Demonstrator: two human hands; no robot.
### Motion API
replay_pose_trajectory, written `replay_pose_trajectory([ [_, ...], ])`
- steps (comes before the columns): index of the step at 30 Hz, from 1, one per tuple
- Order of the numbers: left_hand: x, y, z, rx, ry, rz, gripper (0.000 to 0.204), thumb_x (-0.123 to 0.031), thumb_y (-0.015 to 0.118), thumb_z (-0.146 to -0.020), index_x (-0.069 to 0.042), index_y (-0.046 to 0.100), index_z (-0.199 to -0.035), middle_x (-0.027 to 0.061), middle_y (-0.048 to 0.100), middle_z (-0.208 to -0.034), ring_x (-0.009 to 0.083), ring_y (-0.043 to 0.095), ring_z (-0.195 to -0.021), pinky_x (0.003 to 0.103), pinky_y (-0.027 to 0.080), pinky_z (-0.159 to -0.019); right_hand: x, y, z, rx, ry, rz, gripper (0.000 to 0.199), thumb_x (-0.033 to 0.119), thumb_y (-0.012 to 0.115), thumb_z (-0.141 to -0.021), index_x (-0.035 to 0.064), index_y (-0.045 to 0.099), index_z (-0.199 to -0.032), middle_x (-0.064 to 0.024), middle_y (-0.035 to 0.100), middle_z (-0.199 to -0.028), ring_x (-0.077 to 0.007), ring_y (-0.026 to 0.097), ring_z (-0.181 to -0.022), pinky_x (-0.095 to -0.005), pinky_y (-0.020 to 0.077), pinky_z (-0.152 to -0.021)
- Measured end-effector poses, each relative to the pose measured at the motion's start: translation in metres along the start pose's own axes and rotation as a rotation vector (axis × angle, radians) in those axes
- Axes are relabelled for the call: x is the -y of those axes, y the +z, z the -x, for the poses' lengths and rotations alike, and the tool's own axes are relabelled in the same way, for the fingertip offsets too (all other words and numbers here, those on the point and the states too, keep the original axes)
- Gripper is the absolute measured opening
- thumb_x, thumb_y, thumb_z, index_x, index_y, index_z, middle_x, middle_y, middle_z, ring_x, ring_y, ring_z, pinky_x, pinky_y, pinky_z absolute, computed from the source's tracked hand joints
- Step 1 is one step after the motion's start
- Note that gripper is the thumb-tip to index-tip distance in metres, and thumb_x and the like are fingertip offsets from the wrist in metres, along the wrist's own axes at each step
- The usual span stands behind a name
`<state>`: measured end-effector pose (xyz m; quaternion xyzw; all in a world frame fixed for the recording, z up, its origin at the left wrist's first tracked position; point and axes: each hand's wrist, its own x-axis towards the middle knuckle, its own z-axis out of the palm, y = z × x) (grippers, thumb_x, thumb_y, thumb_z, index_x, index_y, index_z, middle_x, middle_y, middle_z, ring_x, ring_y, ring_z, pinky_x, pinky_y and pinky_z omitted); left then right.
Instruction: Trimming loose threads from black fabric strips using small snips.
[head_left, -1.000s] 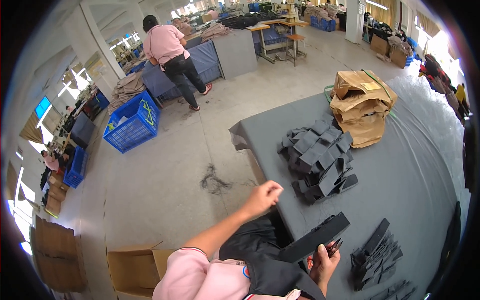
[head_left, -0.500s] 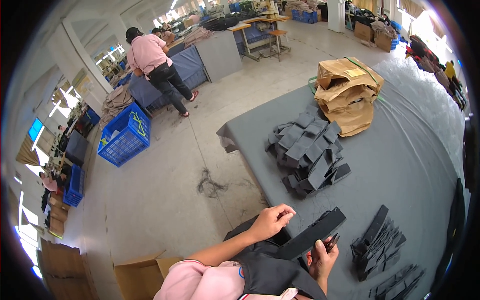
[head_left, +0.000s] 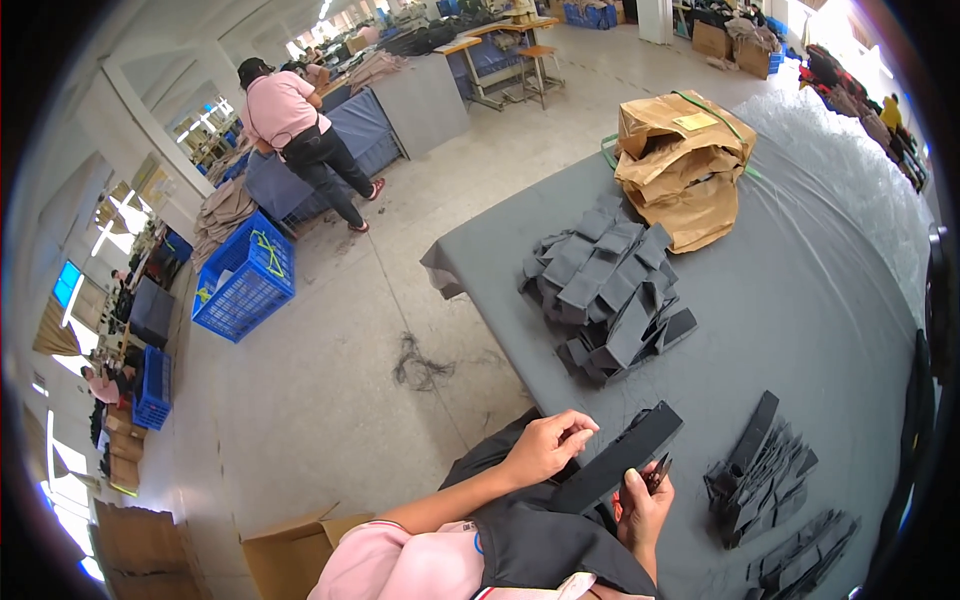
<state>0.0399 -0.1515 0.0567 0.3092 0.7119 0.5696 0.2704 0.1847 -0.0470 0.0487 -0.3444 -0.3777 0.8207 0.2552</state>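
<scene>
My right hand grips a dark grey folded fabric strip between thumb and fingers. The dark pointed blades of small thread snips stick out of the same hand, with a bit of red by the fingers. Left of the strip, my left hand is closed in a pinch; whatever the fingertips hold is too fine to make out. A large heap of dark grey fabric pieces lies on the grey-covered table beyond my hands. To the right are two smaller piles, one nearer and one farther.
A crumpled brown paper bag with green strapping sits at the table's far side, near clear plastic sheeting. On the floor are a blue crate, a cardboard box and loose dark threads. A person in pink stands at another table.
The view has shifted slightly, so the table and heaps appear a little higher and farther left. Both hands keep nearly the same pose, and the strip's far end is tilted up a little more.
</scene>
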Motion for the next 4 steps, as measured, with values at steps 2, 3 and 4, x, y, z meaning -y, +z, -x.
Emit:
replay_pose_trajectory([
  [2,-0.0028,0.0018,-0.0002,-0.002,0.009,0.007,0.014,-0.013,0.055,-0.088,-0.001,0.058,-0.095,0.0039,0.057,-0.067,0.0082,0.054,-0.060,0.023,0.045,-0.057,-0.0027,-0.0018,-0.0003,0.009,0.002,-0.008,0.017,0.004,0.064,-0.076,0.0071,0.048,-0.081,0.0024,0.047,-0.060,-0.0043,0.041,-0.043,-0.0171,0.0341,-0.039],
  [3,-0.0046,0.0024,-0.0001,-0.006,0.021,0.015,0.014,-0.012,0.055,-0.088,-0.002,0.058,-0.096,0.0040,0.057,-0.068,0.0083,0.054,-0.061,0.023,0.045,-0.057,-0.0036,-0.0022,-0.0005,0.020,0.001,-0.015,0.017,0.004,0.064,-0.076,0.0071,0.048,-0.081,0.0023,0.047,-0.060,-0.0046,0.042,-0.043,-0.0170,0.0340,-0.038],
  [4,-0.0066,0.0009,-0.0006,0.012,0.010,0.029,0.014,-0.011,0.054,-0.088,-0.003,0.058,-0.098,0.0040,0.058,-0.070,0.0088,0.055,-0.062,0.023,0.045,-0.058,-0.0027,0.0003,-0.0016,0.010,0.002,-0.004,0.017,0.005,0.064,-0.076,0.0072,0.048,-0.082,0.0025,0.047,-0.060,-0.0050,0.043,-0.044,-0.0178,0.0352,-0.039],
])
